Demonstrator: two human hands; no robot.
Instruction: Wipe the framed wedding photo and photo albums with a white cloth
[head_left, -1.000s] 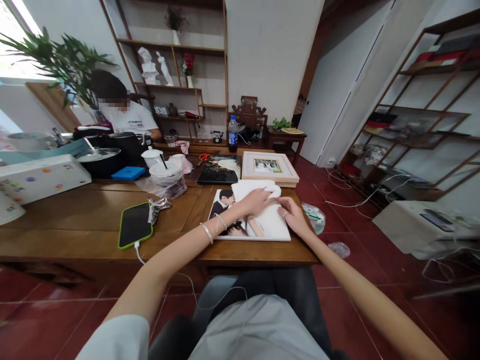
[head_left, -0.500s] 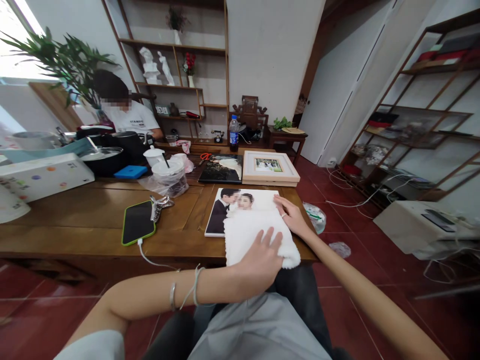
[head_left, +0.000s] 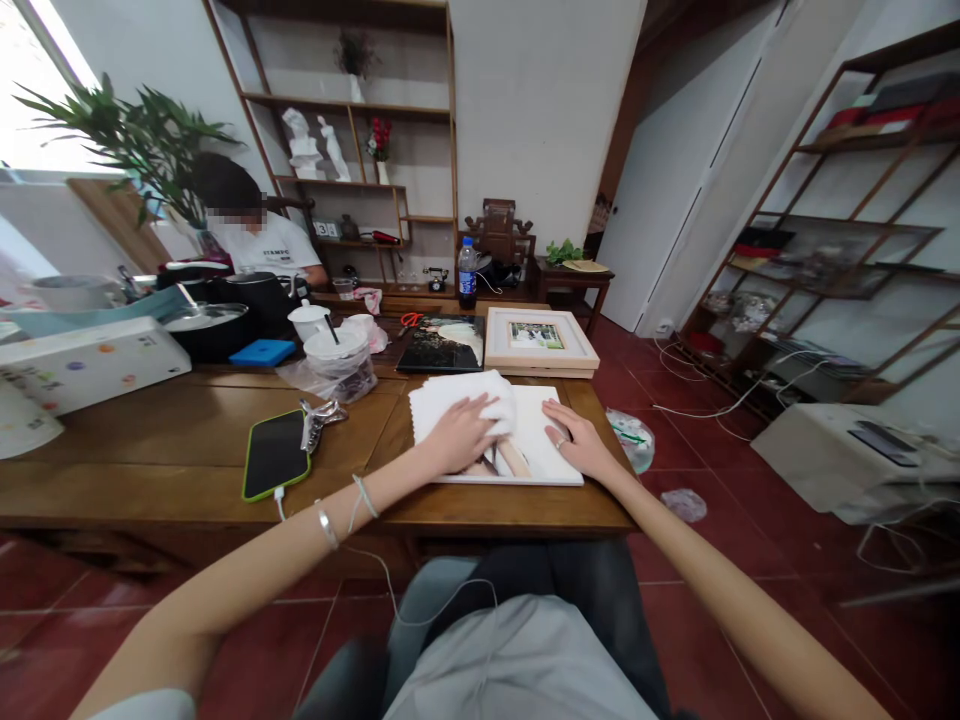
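Note:
A large photo print (head_left: 541,452) lies flat at the near right end of the wooden table (head_left: 187,450). My left hand (head_left: 459,436) presses a white cloth (head_left: 457,397) flat onto the print's upper left part, fingers spread over the cloth. My right hand (head_left: 575,443) rests flat on the print's right edge, fingers stretched out, holding it down.
Behind the print lie a dark photo album (head_left: 442,344) and a light framed picture (head_left: 538,341). A green-cased phone (head_left: 275,453) on a cable and a metal clip (head_left: 316,419) sit to the left. Another person (head_left: 255,240) sits at the far side behind pots and cups.
My left hand has slid the white cloth from the print's near edge up to its far left part. My right hand has stayed on the right edge.

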